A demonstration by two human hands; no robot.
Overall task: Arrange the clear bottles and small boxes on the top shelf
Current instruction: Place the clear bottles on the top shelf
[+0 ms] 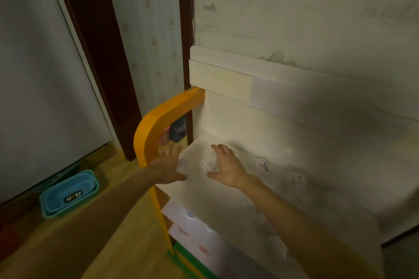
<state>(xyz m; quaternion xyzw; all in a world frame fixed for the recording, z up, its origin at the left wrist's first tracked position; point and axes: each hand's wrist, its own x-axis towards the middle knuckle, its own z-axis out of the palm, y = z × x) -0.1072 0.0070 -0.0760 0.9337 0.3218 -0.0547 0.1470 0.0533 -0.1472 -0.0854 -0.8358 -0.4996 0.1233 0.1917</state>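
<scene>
Here, both hands work the top shelf (226,206) near its left edge, the left hand (167,165) spread open, the right hand (226,167) fingers splayed over what appears to be a clear bottle (208,163), best gathered upright, small boxes (260,165) just beside.

A home is indicated: patterned wallpaper (147,29) is seen beside a dark wooden door frame (184,18), a child-style white shelf unit (226,102) with an orange side panel (149,129), and blue plastic basins (70,192) on wood-look flooring (108,233).
</scene>
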